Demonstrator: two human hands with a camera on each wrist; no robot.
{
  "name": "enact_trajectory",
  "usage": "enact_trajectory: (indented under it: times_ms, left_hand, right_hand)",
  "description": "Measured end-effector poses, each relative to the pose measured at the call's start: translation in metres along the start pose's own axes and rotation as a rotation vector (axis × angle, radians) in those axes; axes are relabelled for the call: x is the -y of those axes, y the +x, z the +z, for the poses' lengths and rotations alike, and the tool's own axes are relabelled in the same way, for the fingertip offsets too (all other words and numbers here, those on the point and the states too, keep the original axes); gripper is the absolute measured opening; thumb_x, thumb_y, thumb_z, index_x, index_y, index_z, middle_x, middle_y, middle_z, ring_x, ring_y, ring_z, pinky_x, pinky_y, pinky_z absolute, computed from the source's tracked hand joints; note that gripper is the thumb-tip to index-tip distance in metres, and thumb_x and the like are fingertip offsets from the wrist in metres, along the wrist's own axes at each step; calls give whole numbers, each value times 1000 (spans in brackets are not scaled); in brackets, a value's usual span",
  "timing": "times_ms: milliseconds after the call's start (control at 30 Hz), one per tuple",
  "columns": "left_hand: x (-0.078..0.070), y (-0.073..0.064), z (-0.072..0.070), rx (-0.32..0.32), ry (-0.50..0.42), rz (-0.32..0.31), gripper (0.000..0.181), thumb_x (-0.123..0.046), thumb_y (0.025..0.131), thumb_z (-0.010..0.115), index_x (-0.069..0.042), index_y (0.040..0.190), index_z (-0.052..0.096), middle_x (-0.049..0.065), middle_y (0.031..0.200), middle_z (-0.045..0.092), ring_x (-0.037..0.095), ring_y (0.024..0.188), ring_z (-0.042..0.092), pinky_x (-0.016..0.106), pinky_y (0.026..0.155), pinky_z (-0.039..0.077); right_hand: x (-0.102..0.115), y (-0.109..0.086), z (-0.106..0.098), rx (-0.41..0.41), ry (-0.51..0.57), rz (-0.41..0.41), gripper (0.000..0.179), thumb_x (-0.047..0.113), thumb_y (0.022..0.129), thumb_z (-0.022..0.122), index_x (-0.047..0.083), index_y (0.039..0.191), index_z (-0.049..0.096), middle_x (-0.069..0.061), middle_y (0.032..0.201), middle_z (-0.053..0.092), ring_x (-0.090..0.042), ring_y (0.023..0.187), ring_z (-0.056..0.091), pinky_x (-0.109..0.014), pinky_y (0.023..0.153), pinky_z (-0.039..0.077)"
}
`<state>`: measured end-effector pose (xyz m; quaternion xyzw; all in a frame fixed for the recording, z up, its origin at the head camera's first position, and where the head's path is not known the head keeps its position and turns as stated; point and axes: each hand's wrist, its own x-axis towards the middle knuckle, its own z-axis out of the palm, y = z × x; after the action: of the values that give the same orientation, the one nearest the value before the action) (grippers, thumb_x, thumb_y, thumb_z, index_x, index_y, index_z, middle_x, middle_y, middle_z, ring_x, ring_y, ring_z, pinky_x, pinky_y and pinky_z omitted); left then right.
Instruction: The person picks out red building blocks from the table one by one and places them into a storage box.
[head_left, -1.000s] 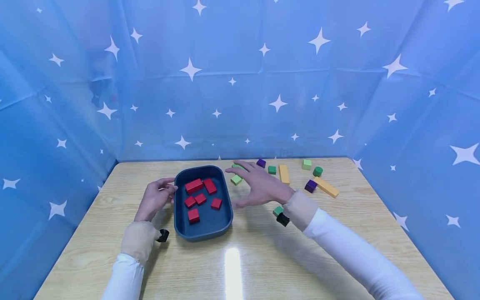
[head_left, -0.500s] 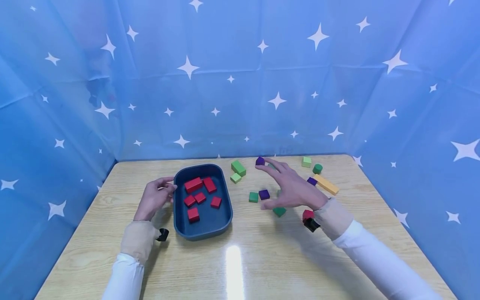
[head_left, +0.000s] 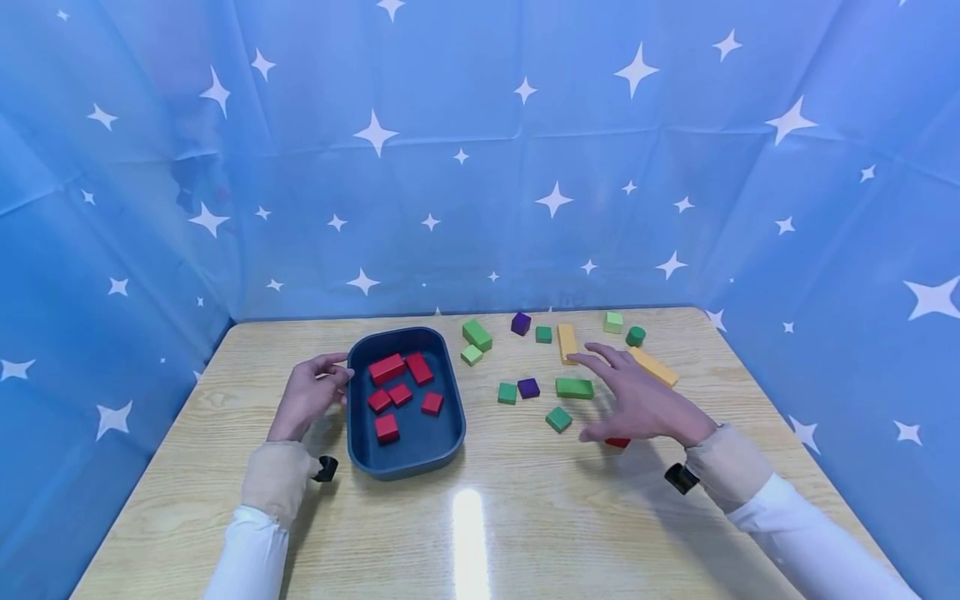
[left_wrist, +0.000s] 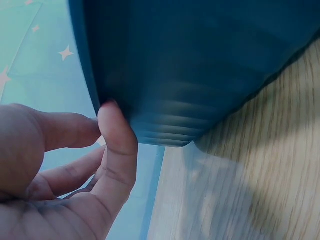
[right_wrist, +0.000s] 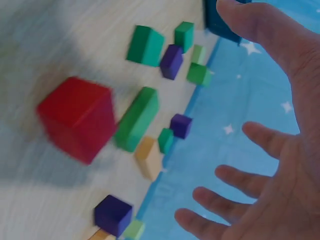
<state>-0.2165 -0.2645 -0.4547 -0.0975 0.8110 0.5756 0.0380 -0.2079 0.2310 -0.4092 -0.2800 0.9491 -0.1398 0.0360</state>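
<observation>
My left hand (head_left: 311,397) is at the left rim of a dark blue bin (head_left: 408,472); in the left wrist view, thumb and a finger meet at the bin's wall (left_wrist: 165,60). Several red blocks (head_left: 387,370) lie inside the bin. My right hand (head_left: 637,398) hovers above the table at the right, fingers spread and holding nothing. Partly hidden beneath it in the head view is a red block (head_left: 618,442), seen whole as a red cube (right_wrist: 77,119) in the right wrist view. A green block (head_left: 574,388) lies just left of the right hand.
Light green blocks (head_left: 477,335), purple cubes (head_left: 528,388), green blocks (head_left: 558,419), orange bars (head_left: 567,343) and a green cylinder (head_left: 635,336) are scattered over the right half of the wooden table (head_left: 420,542). A starry blue curtain (head_left: 450,208) surrounds the table on three sides.
My right hand has moved away from the bin to the right, over the table, uncovering several blocks. The left hand and the bin have stayed in place.
</observation>
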Motion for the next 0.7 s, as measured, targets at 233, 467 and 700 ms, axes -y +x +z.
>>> enact_trajectory:
  times_ms: [233, 467, 700]
  left_hand:
    - [0, -1, 0, -7, 2, -6, 44, -15, 106, 55, -4, 148, 51, 12, 113, 55, 16, 81, 62, 36, 77, 62]
    - [1, -2, 0, -6, 1, -4, 43, -15, 106, 55, -4, 148, 52, 13, 114, 56, 17, 80, 62, 36, 77, 63]
    - [-1, -1, 0, -1, -8, 1, 43, -15, 106, 55, -3, 148, 51, 14, 114, 56, 17, 81, 63, 36, 77, 63]
  right_hand:
    - [-11, -17, 7, 27, 19, 24, 94, 42, 74, 92, 16, 153, 47, -21, 156, 41, -47, 142, 39, -65, 104, 48]
    - [-18, -26, 19, 83, 45, 23, 69, 26, 76, 90, 11, 137, 62, -22, 144, 54, -37, 123, 56, -33, 79, 54]
    - [-21, -29, 25, 84, 72, 20, 44, 13, 79, 87, 11, 121, 72, -12, 124, 66, -19, 96, 59, -21, 69, 51]
